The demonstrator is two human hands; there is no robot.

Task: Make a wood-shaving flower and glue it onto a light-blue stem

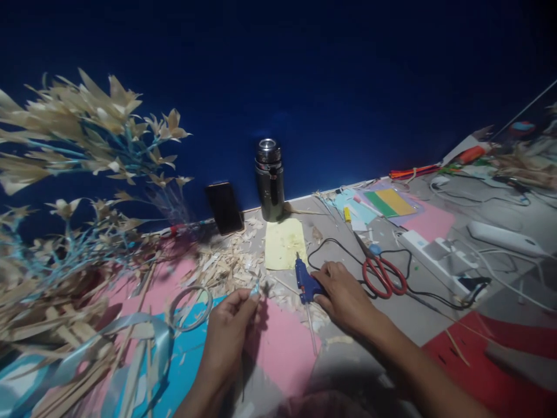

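My right hand (344, 299) is closed round the handle of a blue hot glue gun (306, 282). The gun's nozzle lies at the lower edge of a yellow sheet (285, 241) spotted with residue, and a pale glue stick (311, 330) sticks out of its back end. Left of it, my left hand (230, 325) is held in a pinch above pink paper. Between thumb and fingertips shows the tip of a small light-blue piece (255, 287), possibly ribbon or a wrapped stem; the rest of it is hidden. Red-handled scissors (383, 277) lie beyond my right hand.
A steel flask (272, 191) and a phone (225, 208) stand against the blue wall. Pale scraps (230, 255) litter the surface before them. Pale artificial flowers (104, 128) rise at left, above light-blue ribbon (161, 342). A power strip (435, 261) with cords lies right.
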